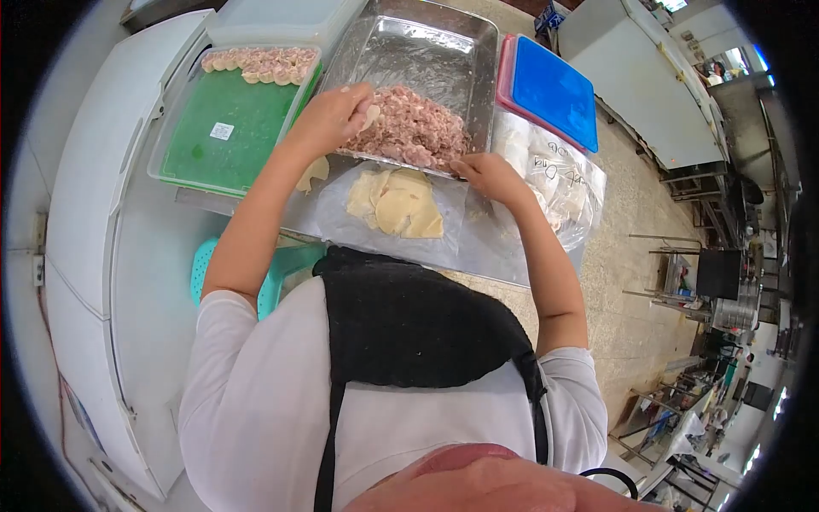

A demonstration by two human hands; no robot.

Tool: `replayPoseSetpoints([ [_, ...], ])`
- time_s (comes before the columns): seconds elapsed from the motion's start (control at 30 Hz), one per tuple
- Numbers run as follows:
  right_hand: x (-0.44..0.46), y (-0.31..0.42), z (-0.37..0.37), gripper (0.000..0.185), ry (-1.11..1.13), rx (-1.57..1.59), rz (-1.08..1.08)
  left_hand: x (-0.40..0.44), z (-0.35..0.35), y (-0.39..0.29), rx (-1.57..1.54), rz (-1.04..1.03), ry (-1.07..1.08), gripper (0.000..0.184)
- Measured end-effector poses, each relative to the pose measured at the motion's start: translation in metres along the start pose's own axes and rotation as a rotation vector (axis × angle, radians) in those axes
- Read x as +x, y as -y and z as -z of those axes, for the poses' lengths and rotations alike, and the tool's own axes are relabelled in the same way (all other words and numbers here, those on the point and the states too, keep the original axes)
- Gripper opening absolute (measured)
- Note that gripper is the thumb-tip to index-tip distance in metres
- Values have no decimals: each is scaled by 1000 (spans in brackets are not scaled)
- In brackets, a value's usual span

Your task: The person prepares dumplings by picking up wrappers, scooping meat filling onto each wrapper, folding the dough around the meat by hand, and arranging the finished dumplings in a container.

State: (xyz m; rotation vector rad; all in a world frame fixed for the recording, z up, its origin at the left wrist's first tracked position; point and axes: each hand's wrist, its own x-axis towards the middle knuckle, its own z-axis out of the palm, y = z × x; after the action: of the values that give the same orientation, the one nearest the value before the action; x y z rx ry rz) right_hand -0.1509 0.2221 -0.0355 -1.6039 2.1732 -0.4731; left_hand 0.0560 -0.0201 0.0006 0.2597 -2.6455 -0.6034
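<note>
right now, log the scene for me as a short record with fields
left hand: holding a pale wrapper beside the minced meat
right hand: at the near right corner of the metal tray
metal tray: holds the minced meat at its near end
wrapper stack: on clear plastic, nearer the person
green-bottomed container: dumplings along far end

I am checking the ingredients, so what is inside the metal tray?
The metal tray holds a mound of minced meat, piled at the near end. The tray's far floor shows, smeared. The floor under the meat is covered, and the left hand hides part of the tray.
</note>
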Motion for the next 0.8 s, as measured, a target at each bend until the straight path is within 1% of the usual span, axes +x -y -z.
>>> replayPoseSetpoints([
  [0.03,-3,-4,2,43,3,-3,5,-1,2,-3,-82,101,0,12],
  [0.07,-7,-7,2,45,-21,171,-51,-1,3,-5,-165,202,0,13],
  [0.1,-10,-7,2,46,-46,346,-109,0,-3,-4,-165,206,-3,13],
  [0.13,-12,-3,5,46,-44,345,-108,2,-14,2,-292,173,-211,13],
  [0.17,-14,2,10,45,-50,543,-164,3,-25,7,-418,135,-419,13],
  [0.2,-17,9,15,43,-56,742,-222,3,-33,13,-419,133,-418,13],
  [0.23,-19,17,17,43,-59,740,-223,3,-40,17,-1174,435,-333,24],
  [0.27,-18,26,17,41,-121,851,-238,2,-48,21,-1923,737,-189,34],
  [0.3,-18,34,16,38,-183,960,-254,-1,-59,22,-1926,735,-186,34],
  [0.37,-17,45,14,38,-198,1000,-280,-4,-77,15,-2311,837,-374,36],
  [0.4,-16,49,13,38,-212,1043,-307,-3,-73,3,-2314,834,-369,36],
  [0.47,-14,55,11,37,-234,1063,-289,-1,-57,-22,-2219,777,-348,33],
  [0.5,-14,58,11,37,-250,1084,-268,0,-58,-18,-2222,774,-342,33],
  [0.57,-12,63,11,37,-261,1086,-259,4,-60,-7,-2079,486,-143,38],
  [0.6,-12,65,12,36,-268,1092,-250,5,-53,-9,-2080,480,-139,38],
  [0.67,-12,71,15,37,-266,1122,-233,7,-33,-17,-1628,321,-76,46],
  [0.7,-12,75,16,37,-258,1154,-215,8,-31,-9,-1630,316,-71,46],
  [0.73,-12,77,18,37,-265,1153,-214,10,-28,3,-1028,23,-86,49],
  [0.77,-13,80,20,35,-220,1220,-226,12,-28,13,-414,-243,-97,52],
  [0.8,-13,81,20,34,-174,1287,-238,13,-21,7,-415,-248,-97,52],
])
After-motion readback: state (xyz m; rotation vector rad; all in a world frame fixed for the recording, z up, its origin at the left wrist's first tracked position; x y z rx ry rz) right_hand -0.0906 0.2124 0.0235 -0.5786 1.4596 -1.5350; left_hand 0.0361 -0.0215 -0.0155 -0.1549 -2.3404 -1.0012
